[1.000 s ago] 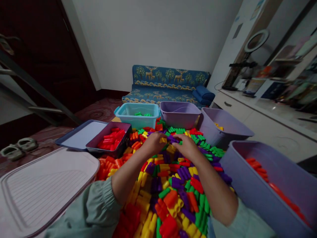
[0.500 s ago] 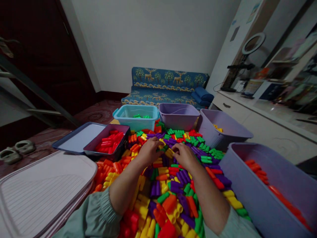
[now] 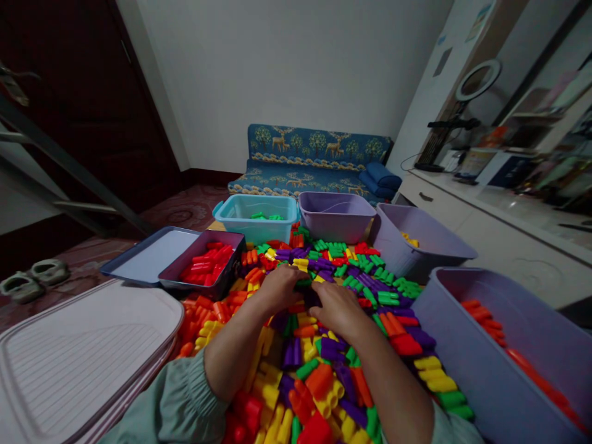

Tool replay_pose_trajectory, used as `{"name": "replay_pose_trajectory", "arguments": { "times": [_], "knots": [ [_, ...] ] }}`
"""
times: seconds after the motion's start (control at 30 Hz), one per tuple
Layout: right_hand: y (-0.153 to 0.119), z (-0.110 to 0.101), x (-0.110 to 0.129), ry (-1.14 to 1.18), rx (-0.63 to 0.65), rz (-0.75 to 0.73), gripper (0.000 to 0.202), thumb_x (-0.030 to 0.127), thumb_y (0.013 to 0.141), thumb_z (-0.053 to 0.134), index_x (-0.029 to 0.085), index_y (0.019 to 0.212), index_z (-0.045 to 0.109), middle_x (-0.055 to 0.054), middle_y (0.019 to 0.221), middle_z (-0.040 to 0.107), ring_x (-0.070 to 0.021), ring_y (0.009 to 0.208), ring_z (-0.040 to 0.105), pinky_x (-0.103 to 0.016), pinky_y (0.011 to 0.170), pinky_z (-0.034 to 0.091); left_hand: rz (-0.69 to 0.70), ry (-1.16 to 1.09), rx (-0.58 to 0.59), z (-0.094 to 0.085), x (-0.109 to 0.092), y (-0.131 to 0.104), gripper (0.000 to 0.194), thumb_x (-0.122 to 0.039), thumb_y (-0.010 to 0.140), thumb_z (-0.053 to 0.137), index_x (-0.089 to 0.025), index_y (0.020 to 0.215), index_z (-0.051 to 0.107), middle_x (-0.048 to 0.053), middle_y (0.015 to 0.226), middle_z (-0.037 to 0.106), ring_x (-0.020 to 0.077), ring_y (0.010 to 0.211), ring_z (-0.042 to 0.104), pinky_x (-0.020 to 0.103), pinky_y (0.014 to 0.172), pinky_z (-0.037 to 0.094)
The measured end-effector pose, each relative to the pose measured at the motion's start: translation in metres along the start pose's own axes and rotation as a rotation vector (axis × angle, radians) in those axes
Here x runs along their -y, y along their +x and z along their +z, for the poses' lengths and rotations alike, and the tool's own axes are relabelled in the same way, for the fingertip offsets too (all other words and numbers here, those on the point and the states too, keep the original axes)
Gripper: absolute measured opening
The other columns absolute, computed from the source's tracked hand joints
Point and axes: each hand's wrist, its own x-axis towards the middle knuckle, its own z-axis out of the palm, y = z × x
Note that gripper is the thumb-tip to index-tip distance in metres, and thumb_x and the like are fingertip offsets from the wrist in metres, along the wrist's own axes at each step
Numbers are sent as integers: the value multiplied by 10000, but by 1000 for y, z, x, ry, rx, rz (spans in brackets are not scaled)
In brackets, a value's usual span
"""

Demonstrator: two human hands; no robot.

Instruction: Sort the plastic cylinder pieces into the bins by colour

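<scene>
Room: white wall (image 3: 296, 74) behind a blue sofa (image 3: 300, 166) patterned with deer and trees; dark door (image 3: 83, 123) far left, cabinet (image 3: 490, 246) far right.
Blocks: red, orange, yellow, green and purple blocks (image 3: 314, 370) lie in a loose heap between the bins, some joined in rows, spreading from the near edge to the far bins.
Left hand: over the middle of the heap (image 3: 283, 288), fingers curled inward, a dark green block at the fingertips; cannot tell whether it is gripped.
Right hand: just beside it (image 3: 335, 305), fingers bent toward the left hand across a narrow gap; cannot tell whether they hold anything.
Blue bin: far left (image 3: 254, 231), some green blocks inside.
Purple bins: one far (image 3: 337, 227), one far right (image 3: 398, 253) with yellow blocks, one near right (image 3: 462, 333) with red blocks.
Case: left of the heap (image 3: 231, 280), red blocks inside, its lid (image 3: 148, 256) open leftward.
White lids: near left (image 3: 87, 345), stacked.
</scene>
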Motion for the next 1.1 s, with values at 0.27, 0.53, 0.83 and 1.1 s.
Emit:
{"name": "replay_pose_trajectory", "arguments": {
  "times": [0.27,0.53,0.83,1.1],
  "knots": [
    [9,21,5,82,-58,45,326,198,753,562,174,1076,588,-122,1093,654,-255,1057,601,-328,855,425,-1,-18,-12,6,-4,0,423,-125,673,563,-198,1081,649,94,976,663,246,964,619,322,843,477],
    [0,-23,-34,43,-169,212,287,267,762,547,269,1032,642,-61,983,709,-249,906,653,-315,721,422,-26,-48,-13,5,-1,2,311,-140,721,555,-221,989,691,69,940,672,208,935,627,282,820,470],
    [-2,-16,-111,-21,-125,491,343,180,819,453,192,1096,654,-148,1064,688,-251,979,650,-314,771,440,-48,-38,-20,8,2,3,304,-177,728,586,-227,1009,692,66,975,676,204,957,616,272,827,461],
    [11,7,-108,89,-103,380,434,181,794,481,224,1199,633,-132,1089,675,-252,994,643,-336,838,449,-49,-28,-12,7,1,4,254,-193,728,599,-226,963,692,57,926,669,205,906,614,266,770,455]
  ]
}}
